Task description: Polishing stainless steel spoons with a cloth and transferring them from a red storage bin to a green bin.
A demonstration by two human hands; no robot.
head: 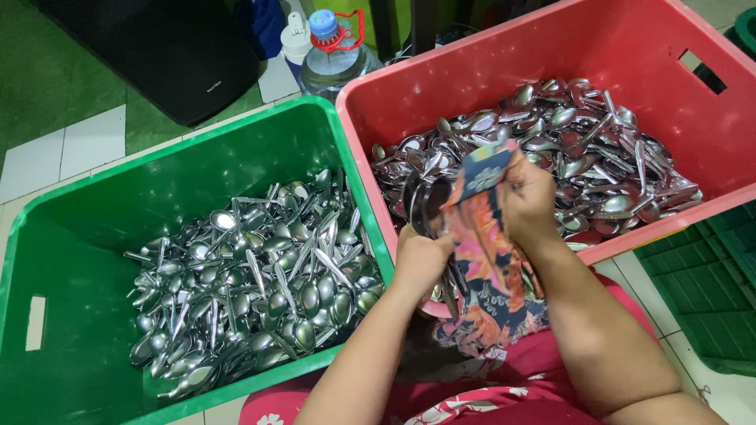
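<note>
My left hand [420, 260] grips a bunch of metal spoons [429, 206] by their handles, bowls up, over the near edge of the red crate [630, 47]. My right hand [529, 197] holds a colourful patterned cloth [482, 236] against the spoons; the cloth hangs down to my lap. The red crate holds a heap of metal spoons [583, 149]. To its left, the green crate [118, 228] holds another pile of spoons [252, 283].
A clear plastic bottle [335, 55] with a blue cap stands behind the crates, beside a white-capped bottle [296, 35]. A dark bin [173, 47] sits at the upper left on a green and white tiled floor. Another green crate [709, 283] lies at the right.
</note>
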